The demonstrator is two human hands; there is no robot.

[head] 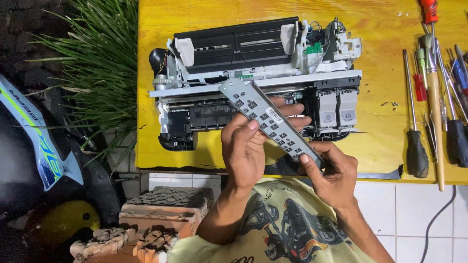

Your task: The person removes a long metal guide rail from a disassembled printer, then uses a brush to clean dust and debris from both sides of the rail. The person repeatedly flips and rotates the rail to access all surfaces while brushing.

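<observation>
Hands, left (243, 151) and right (331, 173), grip perforated metal bracket (268, 119) over printer (253, 78).

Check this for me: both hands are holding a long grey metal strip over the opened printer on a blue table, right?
Not quite: the table is yellow, not blue, as the head view shows. The rest stands: the left hand and right hand hold the long grey metal strip over the opened printer.
</observation>
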